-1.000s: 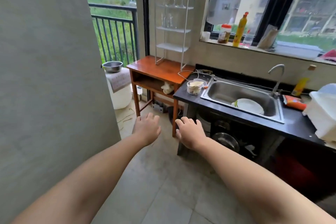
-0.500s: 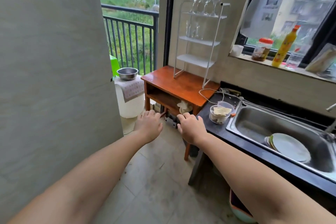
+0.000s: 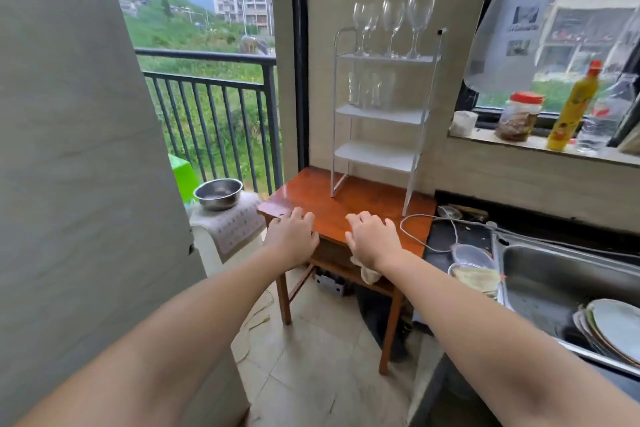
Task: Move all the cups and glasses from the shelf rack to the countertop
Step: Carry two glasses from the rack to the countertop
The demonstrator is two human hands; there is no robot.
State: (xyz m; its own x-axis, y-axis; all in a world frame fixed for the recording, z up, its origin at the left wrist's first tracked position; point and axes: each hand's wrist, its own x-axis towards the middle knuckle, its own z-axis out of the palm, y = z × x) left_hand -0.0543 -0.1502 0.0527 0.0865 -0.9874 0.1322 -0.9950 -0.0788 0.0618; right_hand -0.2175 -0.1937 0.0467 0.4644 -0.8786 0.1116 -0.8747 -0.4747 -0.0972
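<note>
Wine glasses [image 3: 393, 24] stand on the rack [image 3: 381, 114] on the table [image 3: 346, 204], left of the sink [image 3: 568, 274].

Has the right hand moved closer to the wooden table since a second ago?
Yes. The right hand has gone forward toward the white shelf rack; it now lies over the wooden table top rather than short of it.

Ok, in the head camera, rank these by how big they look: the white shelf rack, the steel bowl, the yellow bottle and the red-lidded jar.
1. white shelf rack, clearly largest.
2. yellow bottle, taller than the bowl is wide.
3. steel bowl.
4. red-lidded jar.
Bowl and jar look close, and the bowl sits nearer the camera, so their order is unsure.
</note>
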